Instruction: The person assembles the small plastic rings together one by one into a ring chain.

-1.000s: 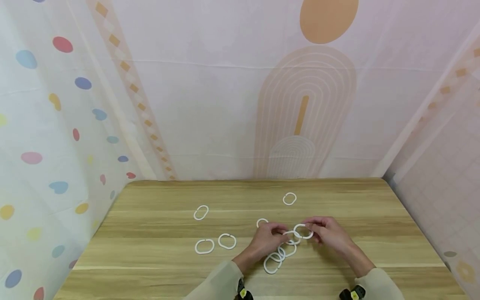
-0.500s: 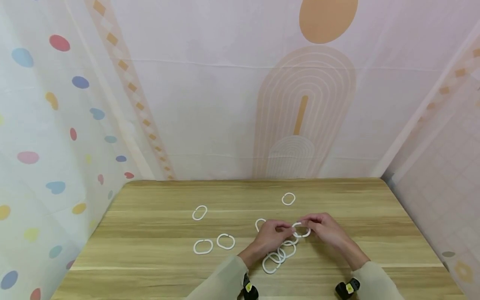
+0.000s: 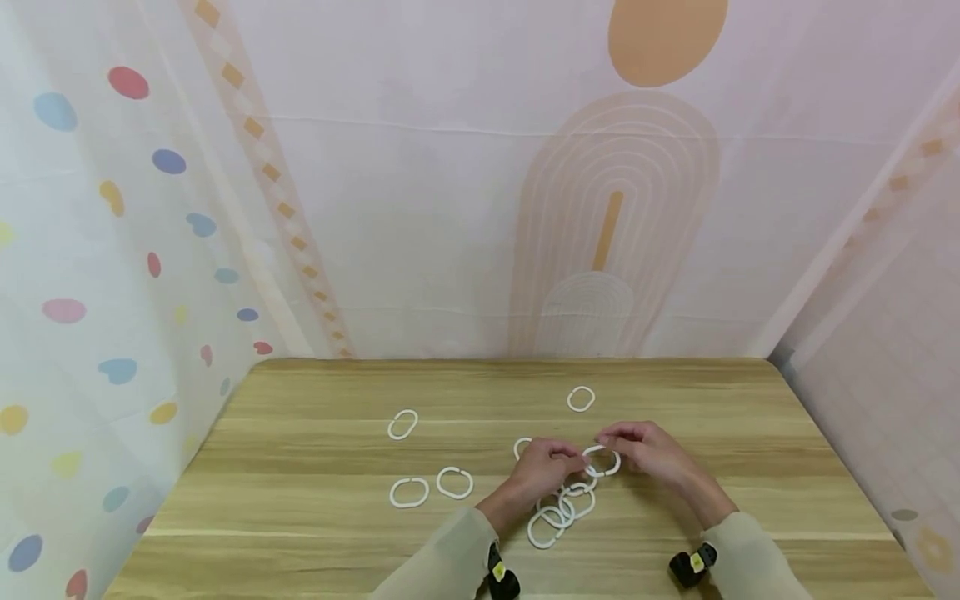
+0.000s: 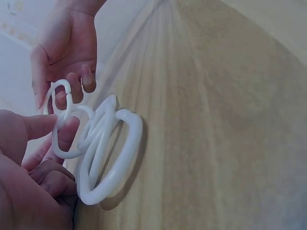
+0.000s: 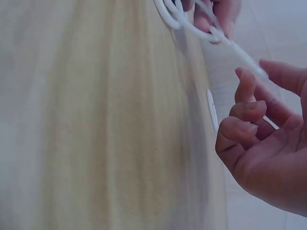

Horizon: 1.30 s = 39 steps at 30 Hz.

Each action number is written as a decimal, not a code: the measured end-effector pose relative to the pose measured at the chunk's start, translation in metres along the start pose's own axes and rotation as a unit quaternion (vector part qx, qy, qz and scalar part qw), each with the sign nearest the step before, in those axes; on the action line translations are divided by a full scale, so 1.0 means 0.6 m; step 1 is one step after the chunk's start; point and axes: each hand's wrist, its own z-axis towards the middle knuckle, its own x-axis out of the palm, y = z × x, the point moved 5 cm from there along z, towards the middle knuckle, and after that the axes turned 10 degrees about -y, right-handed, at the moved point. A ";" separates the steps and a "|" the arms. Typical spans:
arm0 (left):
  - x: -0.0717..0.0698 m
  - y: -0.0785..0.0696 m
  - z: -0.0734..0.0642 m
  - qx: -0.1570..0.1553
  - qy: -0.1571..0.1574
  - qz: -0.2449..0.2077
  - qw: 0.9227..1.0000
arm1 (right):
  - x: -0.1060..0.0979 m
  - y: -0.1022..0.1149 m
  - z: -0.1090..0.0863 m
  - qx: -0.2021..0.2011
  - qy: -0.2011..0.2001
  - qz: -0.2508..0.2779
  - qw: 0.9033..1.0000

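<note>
White plastic oval links, each with a small gap in its loop, are hooked into a short chain (image 3: 594, 504) on the table. The end link (image 3: 619, 461) is raised at a tilt. My left hand (image 3: 542, 468) pinches its near side between thumb and fingers, over the rest of the chain. My right hand (image 3: 652, 454) is at its far side, thumb (image 5: 283, 74) and index finger spread around the link's tip, other fingers loosely bent. In the left wrist view the lower chain links (image 4: 136, 139) overlap on the wood.
Loose white links lie around the wooden table (image 3: 300, 542): a link (image 3: 408, 507) and another link (image 3: 472, 483) to the left, one link (image 3: 416, 418) farther back, and a link (image 3: 593, 397) behind the hands. My left hand partly hides another link (image 3: 516, 450). A patterned cloth (image 3: 420, 208) hangs behind.
My left hand has shifted from the neighbouring link up to the end link. My right fingers, which pinched the end link, have loosened and risen slightly from it.
</note>
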 end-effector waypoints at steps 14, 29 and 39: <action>0.007 0.004 -0.006 0.010 0.007 0.003 1.000 | -0.037 0.011 0.054 -0.036 -0.048 -0.094 0.994; 0.017 0.007 -0.010 0.013 0.007 0.003 1.000 | -0.031 0.007 0.101 -0.087 -0.022 -0.153 0.984; 0.015 0.004 -0.013 0.019 0.012 0.003 1.000 | -0.020 0.007 0.116 -0.158 0.013 -0.226 0.961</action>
